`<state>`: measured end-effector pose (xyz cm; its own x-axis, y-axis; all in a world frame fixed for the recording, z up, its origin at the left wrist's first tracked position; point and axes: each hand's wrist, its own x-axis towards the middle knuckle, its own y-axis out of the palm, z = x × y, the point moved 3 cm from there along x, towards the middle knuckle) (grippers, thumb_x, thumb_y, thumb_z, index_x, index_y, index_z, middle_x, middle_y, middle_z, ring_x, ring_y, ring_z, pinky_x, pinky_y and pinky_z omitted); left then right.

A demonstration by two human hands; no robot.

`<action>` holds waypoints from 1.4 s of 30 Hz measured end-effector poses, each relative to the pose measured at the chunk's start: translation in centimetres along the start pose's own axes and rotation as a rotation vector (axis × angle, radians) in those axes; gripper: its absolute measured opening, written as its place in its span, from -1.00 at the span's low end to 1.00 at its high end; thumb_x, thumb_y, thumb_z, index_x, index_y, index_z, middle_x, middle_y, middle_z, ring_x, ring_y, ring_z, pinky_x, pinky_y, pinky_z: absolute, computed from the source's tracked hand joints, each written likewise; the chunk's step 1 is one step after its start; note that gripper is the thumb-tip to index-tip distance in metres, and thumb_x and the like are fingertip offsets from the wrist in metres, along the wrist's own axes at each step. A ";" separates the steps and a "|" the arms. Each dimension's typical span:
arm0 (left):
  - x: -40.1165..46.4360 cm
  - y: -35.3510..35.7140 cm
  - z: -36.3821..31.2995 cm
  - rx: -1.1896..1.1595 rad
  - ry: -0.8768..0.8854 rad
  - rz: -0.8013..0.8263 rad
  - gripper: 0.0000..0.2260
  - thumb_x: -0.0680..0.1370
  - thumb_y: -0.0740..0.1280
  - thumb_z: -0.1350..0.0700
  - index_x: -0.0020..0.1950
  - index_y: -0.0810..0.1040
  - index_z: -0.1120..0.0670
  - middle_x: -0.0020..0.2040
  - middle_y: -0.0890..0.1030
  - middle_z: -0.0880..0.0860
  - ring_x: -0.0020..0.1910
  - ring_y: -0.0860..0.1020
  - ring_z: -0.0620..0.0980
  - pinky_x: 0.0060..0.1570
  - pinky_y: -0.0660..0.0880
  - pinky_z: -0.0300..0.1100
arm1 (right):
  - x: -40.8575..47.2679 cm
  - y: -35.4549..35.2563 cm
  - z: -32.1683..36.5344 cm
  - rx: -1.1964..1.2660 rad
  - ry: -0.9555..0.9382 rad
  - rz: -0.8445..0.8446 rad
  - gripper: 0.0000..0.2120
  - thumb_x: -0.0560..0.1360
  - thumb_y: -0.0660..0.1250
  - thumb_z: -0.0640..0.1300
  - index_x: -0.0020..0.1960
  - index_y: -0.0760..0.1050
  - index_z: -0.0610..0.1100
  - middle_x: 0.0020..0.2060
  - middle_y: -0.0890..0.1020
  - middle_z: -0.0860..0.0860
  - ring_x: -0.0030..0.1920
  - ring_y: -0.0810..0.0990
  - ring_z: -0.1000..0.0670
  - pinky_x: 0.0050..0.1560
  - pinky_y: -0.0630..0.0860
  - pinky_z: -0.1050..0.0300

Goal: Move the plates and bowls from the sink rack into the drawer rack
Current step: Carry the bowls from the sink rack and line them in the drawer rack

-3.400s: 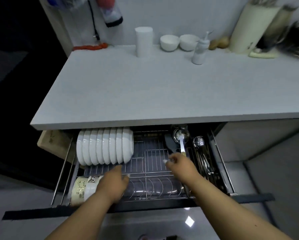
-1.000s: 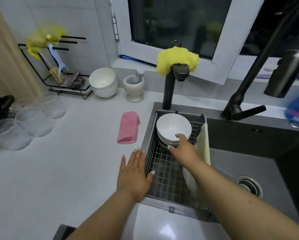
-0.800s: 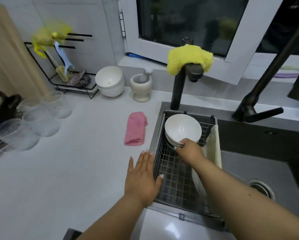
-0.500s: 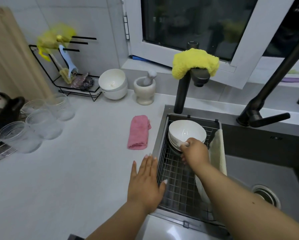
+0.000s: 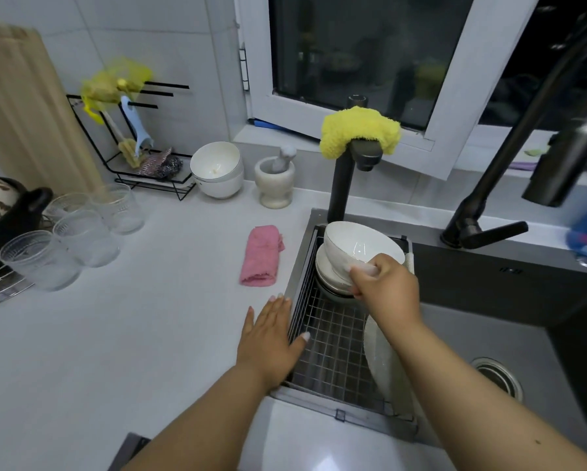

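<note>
A wire sink rack (image 5: pixel 332 348) lies over the left side of the sink. At its far end sits a stack of white dishes (image 5: pixel 329 277). My right hand (image 5: pixel 385 287) pinches the near rim of the top white bowl (image 5: pixel 360 249), which is tilted up off the stack. A white plate (image 5: pixel 383 365) leans on edge along the rack's right side, partly hidden by my right forearm. My left hand (image 5: pixel 270 341) rests flat, fingers straight, on the counter at the rack's left edge. The drawer rack is out of view.
A pink cloth (image 5: pixel 261 254) lies left of the sink. Behind it stand two stacked white bowls (image 5: pixel 217 171), a mortar with pestle (image 5: pixel 275 180) and a black tap with a yellow cloth (image 5: pixel 358 130). Clear glasses (image 5: pixel 81 229) crowd the far left counter. A second tap (image 5: pixel 482 226) stands right.
The view went from the open drawer to the sink. My right hand reached the dish stack, took the top bowl's rim and tipped it up. My left hand stayed flat on the counter.
</note>
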<state>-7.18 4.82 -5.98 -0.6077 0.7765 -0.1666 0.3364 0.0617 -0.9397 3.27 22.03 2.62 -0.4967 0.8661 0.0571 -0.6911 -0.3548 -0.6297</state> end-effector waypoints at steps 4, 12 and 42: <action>-0.9 -2.4 -1.2 -0.682 -0.208 -0.079 -0.43 0.60 0.09 -0.19 0.55 0.11 0.02 0.53 0.21 0.01 0.50 0.17 0.00 0.49 0.04 -0.01 | -3.5 -2.8 0.3 -0.032 -0.093 0.007 -0.62 0.40 0.39 0.07 -0.31 0.39 -0.22 -0.38 0.63 -0.12 -0.33 0.56 -0.11 -0.32 0.50 0.03; -6.9 -5.2 -7.4 -1.571 -0.363 -0.032 -0.53 0.59 0.13 -0.21 0.37 0.36 0.06 0.20 0.53 0.13 0.18 0.55 0.12 0.16 0.51 0.03 | -10.6 -6.5 0.0 -0.105 -0.266 0.131 -0.67 0.35 0.47 0.09 -0.30 0.42 -0.11 -0.46 0.50 0.06 -0.41 0.42 0.10 -0.44 0.27 0.30; -45.7 -0.1 -11.2 -1.985 -0.758 -0.797 -0.66 0.62 0.09 -0.11 0.16 0.50 0.07 0.06 0.63 0.20 0.02 0.61 0.22 -0.16 0.62 0.09 | -38.2 -6.3 -1.5 0.617 0.080 1.162 -0.51 0.47 0.27 0.24 0.21 0.47 -0.10 -0.14 0.62 -0.17 -0.14 0.63 -0.16 -0.04 0.56 -0.07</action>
<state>28.62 -23.67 5.02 -0.8491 0.0128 -0.5281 -0.2668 0.8525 0.4496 27.45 -8.29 3.22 -0.9422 -0.0400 -0.3325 -0.0202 -0.9843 0.1756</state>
